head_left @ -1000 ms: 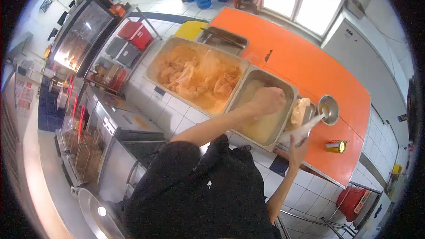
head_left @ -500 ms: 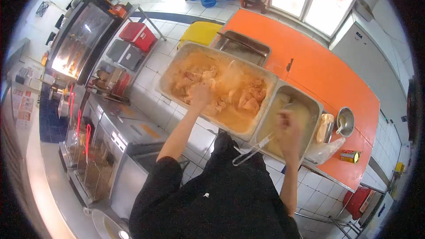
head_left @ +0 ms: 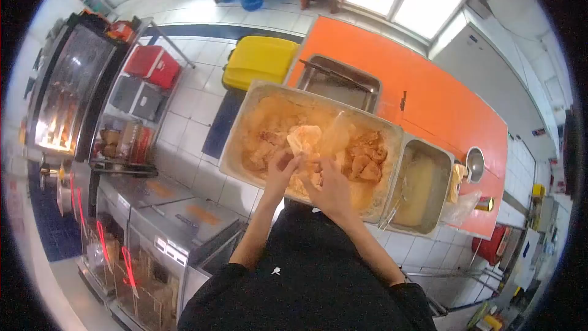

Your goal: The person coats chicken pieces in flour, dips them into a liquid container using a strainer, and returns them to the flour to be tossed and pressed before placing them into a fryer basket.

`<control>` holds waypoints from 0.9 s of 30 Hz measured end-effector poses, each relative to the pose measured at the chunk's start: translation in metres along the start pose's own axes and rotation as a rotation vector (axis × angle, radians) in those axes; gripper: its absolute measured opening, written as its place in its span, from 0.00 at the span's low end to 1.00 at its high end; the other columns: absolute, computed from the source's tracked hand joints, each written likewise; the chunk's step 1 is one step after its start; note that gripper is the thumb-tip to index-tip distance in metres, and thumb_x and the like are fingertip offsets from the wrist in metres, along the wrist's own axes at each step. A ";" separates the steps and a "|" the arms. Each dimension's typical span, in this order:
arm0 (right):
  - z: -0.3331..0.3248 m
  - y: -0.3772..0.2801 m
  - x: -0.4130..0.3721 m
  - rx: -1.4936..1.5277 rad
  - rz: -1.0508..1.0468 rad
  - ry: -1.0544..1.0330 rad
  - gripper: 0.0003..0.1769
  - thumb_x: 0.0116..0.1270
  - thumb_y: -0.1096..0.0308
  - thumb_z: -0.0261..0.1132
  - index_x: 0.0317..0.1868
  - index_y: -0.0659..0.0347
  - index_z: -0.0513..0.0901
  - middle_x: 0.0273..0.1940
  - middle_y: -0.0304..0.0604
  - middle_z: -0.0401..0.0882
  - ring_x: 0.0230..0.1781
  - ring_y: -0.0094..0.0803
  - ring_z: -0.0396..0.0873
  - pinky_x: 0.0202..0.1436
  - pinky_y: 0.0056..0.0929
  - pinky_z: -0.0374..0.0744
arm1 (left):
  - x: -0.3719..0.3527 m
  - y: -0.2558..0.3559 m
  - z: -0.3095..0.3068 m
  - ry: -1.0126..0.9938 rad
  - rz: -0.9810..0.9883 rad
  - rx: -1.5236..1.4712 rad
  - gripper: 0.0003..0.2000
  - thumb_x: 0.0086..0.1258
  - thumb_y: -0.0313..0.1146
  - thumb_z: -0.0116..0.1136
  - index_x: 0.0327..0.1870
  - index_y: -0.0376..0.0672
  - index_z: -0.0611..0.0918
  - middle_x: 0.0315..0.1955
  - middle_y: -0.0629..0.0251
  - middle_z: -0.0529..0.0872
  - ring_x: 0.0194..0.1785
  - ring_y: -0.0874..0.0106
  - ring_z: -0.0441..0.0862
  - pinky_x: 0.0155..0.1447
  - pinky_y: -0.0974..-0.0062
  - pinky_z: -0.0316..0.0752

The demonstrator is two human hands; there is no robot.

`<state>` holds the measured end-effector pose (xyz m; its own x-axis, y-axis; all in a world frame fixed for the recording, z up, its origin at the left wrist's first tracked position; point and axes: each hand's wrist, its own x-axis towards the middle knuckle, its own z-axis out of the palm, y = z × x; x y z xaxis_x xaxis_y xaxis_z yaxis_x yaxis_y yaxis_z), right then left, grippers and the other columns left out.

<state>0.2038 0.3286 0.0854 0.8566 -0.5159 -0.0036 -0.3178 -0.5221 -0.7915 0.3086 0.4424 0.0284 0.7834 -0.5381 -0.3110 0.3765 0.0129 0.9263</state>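
A large metal tray (head_left: 231, 153) of orange-tinted flour lies before me, with several coated chicken pieces (head_left: 366, 162) in it. Over its middle, my left hand (head_left: 283, 168) has its fingers closed on the lower edge of a pale, floury chicken piece (head_left: 304, 138). Close beside it on the right is my right hand (head_left: 331, 187), thumb and fingers apart, near the same piece. A deeper metal pan (head_left: 445, 178) of cloudy yellowish liquid adjoins the tray. A wire-handled utensil (head_left: 388, 216) rests at that pan's near left edge.
Behind the trays, an orange table (head_left: 422, 104) carries a shallow metal pan (head_left: 340, 83), a metal bowl (head_left: 475, 164), a plastic bag (head_left: 462, 208) and a can (head_left: 485, 203). A yellow bin (head_left: 260, 61) stands beyond. To the left are steel fryers (head_left: 177, 227) and a lit display cabinet (head_left: 73, 86).
My right hand has moved left from over the liquid pan to beside my left hand. A chicken piece is now raised in my left hand. The view has shifted.
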 end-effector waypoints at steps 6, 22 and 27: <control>0.043 0.027 0.019 -0.113 -0.006 0.271 0.13 0.64 0.68 0.68 0.47 0.59 0.78 0.39 0.47 0.80 0.33 0.44 0.83 0.33 0.38 0.79 | 0.017 -0.035 0.002 -0.235 -0.148 -0.542 0.17 0.76 0.36 0.48 0.57 0.33 0.79 0.50 0.61 0.84 0.56 0.70 0.78 0.63 0.69 0.71; 0.041 0.025 0.011 -0.260 -0.262 0.437 0.12 0.59 0.75 0.69 0.44 0.58 0.83 0.34 0.42 0.79 0.28 0.35 0.80 0.30 0.29 0.78 | 0.031 -0.002 0.024 -0.265 -0.287 -0.574 0.22 0.82 0.43 0.40 0.70 0.40 0.66 0.65 0.57 0.75 0.65 0.63 0.76 0.67 0.63 0.74; 0.040 0.026 0.013 -0.233 -0.346 0.489 0.14 0.60 0.76 0.68 0.47 0.58 0.84 0.34 0.41 0.79 0.28 0.34 0.80 0.30 0.28 0.78 | 0.023 0.024 0.028 -0.268 -0.278 -0.710 0.25 0.82 0.46 0.39 0.72 0.41 0.65 0.65 0.58 0.75 0.65 0.63 0.75 0.69 0.63 0.71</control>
<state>0.2228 0.3350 0.0401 0.6584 -0.5127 0.5510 -0.1833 -0.8193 -0.5433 0.3216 0.4070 0.0494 0.5034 -0.7829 -0.3655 0.8351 0.3322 0.4385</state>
